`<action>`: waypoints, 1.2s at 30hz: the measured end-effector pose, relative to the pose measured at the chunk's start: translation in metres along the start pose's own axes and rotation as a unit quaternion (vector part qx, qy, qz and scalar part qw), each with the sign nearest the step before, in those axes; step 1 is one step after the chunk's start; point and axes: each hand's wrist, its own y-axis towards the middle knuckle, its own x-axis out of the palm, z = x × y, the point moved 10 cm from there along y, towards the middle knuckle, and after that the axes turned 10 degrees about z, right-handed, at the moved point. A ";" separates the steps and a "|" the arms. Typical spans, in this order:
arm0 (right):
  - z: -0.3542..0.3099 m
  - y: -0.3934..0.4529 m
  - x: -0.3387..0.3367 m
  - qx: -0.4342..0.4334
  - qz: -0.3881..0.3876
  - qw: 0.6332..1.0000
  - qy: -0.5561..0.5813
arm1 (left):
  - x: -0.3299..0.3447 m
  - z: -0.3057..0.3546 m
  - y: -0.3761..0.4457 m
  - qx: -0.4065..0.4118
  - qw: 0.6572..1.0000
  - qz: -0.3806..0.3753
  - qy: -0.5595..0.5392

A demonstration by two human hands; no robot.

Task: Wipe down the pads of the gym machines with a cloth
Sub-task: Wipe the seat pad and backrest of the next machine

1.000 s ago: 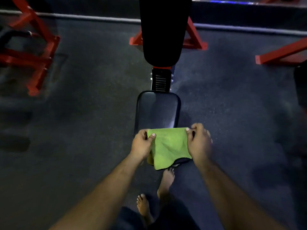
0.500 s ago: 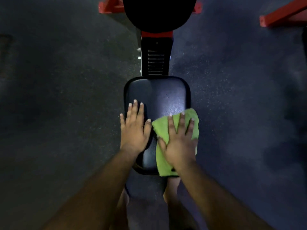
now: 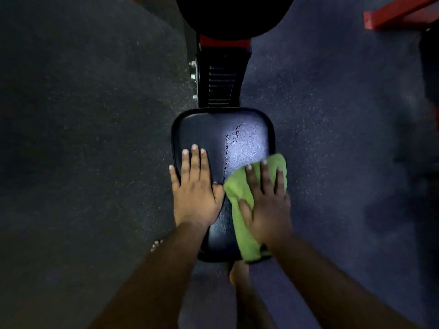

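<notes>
A black seat pad (image 3: 206,131) of a gym bench lies below me, shiny with a damp streaked patch on its right half. My left hand (image 3: 196,188) lies flat on the pad's left side with straight fingers. My right hand (image 3: 266,200) presses a green cloth (image 3: 240,191) flat against the pad's right edge, fingers spread. The cloth hangs down to the pad's near right corner. The black back pad (image 3: 232,15) rises beyond the seat, cut off by the top of the frame.
A black ribbed adjuster bracket (image 3: 221,84) with a red frame piece joins the two pads. A red steel frame bar (image 3: 399,13) lies at the top right. Dark speckled rubber floor (image 3: 95,138) surrounds the bench. My bare feet stand under the near end of the seat.
A second ago both hands held the cloth stretched at the seat's near end. My left hand let go and lies flat; my right hand presses the cloth. A damp streak now shows.
</notes>
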 end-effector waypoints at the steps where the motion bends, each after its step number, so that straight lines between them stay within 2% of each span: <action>1: -0.003 0.032 -0.002 -0.010 0.015 1.000 -0.013 | 0.002 -0.001 0.001 0.002 1.000 0.001 0.005; 4: -0.011 0.129 -0.016 0.016 0.028 0.999 -0.011 | 0.005 -0.001 0.001 0.003 1.000 -0.005 0.007; 6: -0.016 0.143 -0.019 0.025 0.026 0.999 -0.012 | 0.005 -0.001 0.000 0.005 1.000 -0.006 0.009; 10: -0.017 0.049 -0.014 -0.062 0.004 0.997 -0.038 | 0.002 -0.001 0.001 0.001 1.000 -0.012 -0.001; 12: -0.005 0.020 -0.012 -0.084 -0.035 0.996 0.009 | 0.002 -0.001 0.002 0.003 1.000 -0.013 -0.005; 14: 0.008 0.029 -0.015 0.008 -0.047 0.994 0.102 | 0.003 -0.001 0.001 0.007 1.000 -0.007 -0.006; 15: 0.011 0.036 -0.016 0.067 -0.030 0.991 0.112 | 0.003 -0.001 0.001 0.011 1.000 -0.004 -0.003; 17: 0.006 0.054 -0.015 0.137 0.014 0.989 0.058 | 0.003 -0.001 0.000 0.011 1.000 -0.001 -0.004; 19: -0.005 0.085 -0.014 0.146 0.046 0.988 0.023 | 0.003 -0.001 0.000 0.011 1.000 0.000 -0.005; 21: -0.013 0.130 -0.018 0.100 0.040 0.994 0.007 | 0.003 -0.001 0.000 0.008 1.000 -0.003 -0.005; 24: -0.023 0.167 -0.025 -0.046 0.029 0.997 -0.046 | 0.002 -0.001 0.000 0.008 1.000 -0.001 -0.011; 26: -0.027 0.131 -0.023 -0.139 0.027 0.988 -0.062 | -0.001 -0.002 0.001 0.004 0.999 0.002 -0.039; 28: -0.022 0.062 -0.016 -0.189 0.020 0.980 -0.053 | -0.004 -0.002 0.001 0.002 0.998 0.004 -0.066; 31: -0.005 0.021 -0.005 -0.185 -0.024 0.982 -0.015 | -0.005 -0.002 0.001 0.001 0.997 0.012 -0.071; 33: -0.013 0.061 -0.006 -0.186 -0.026 0.981 -0.043 | -0.005 -0.001 0.001 0.004 0.998 0.023 -0.057; 36: -0.047 0.145 -0.018 -0.154 0.011 0.985 -0.075 | -0.002 -0.002 0.001 0.001 0.999 0.018 -0.045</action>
